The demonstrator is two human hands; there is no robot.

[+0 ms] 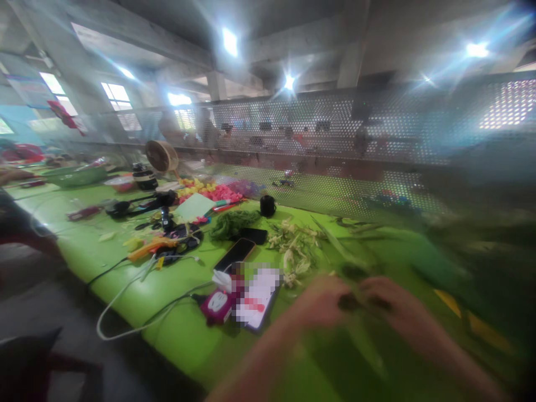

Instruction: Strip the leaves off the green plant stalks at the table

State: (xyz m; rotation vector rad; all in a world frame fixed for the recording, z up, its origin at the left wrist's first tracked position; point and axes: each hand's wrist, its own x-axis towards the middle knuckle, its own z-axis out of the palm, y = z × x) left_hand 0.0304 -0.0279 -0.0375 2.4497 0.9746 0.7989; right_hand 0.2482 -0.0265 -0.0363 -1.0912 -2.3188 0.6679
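Note:
Over the green table, my left hand [324, 301] and my right hand [387, 301] are close together with fingers curled in. Between them runs a long, pale green leaf-like strip [366, 343]; both hands appear to grip it, though motion blur hides the fingertips. A dark, blurred patch [354, 272] shows just beyond the fingers. Past my left hand lies a loose heap of pale yellow-green plant-like pieces [295, 243]. More long green strips [335, 237] lie behind the hands.
Left of my hands are a lit phone [257, 298], a purple tissue pack [216, 306] and dark phones [235, 254]. An orange tool [153, 248] trails a cord. A black cup [267, 206] stands near the perforated metal partition [293, 139]. A blurred green mass [452, 268] fills the right.

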